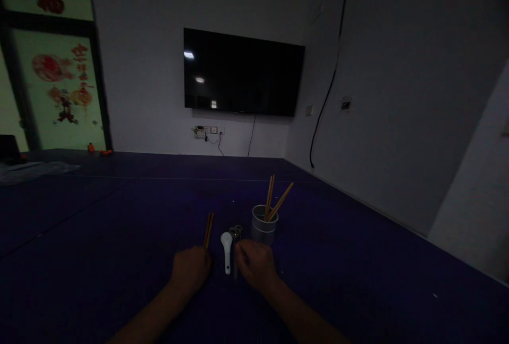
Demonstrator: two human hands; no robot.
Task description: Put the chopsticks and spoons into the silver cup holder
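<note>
"Well short of the far edge of the surface (139,217), what do we have in our left hand (192,268)?"

"Our fingers there are curled tight round a pair of chopsticks (208,230), whose free ends point toward that far edge."

"And our right hand (258,263)?"

"Its fingers are bent in beside the scissors (235,236). We cannot tell whether they are clamped on them, since the hand hides too much."

"What lies between our hands?"

"We see a white spoon (227,248) flat on the surface, bowl toward the far edge, with the scissors just beside it on the right."

"Where is the cup (262,232)?"

"Upright, just beyond our right hand, which covers part of its base. Other chopsticks (280,201) lean inside, rising above its rim."

"Anything farther off?"

"By the far edge, near the door (59,79), we make out small orange things (105,152). The TV (244,76) hangs on the wall (139,68) above that edge."
</note>
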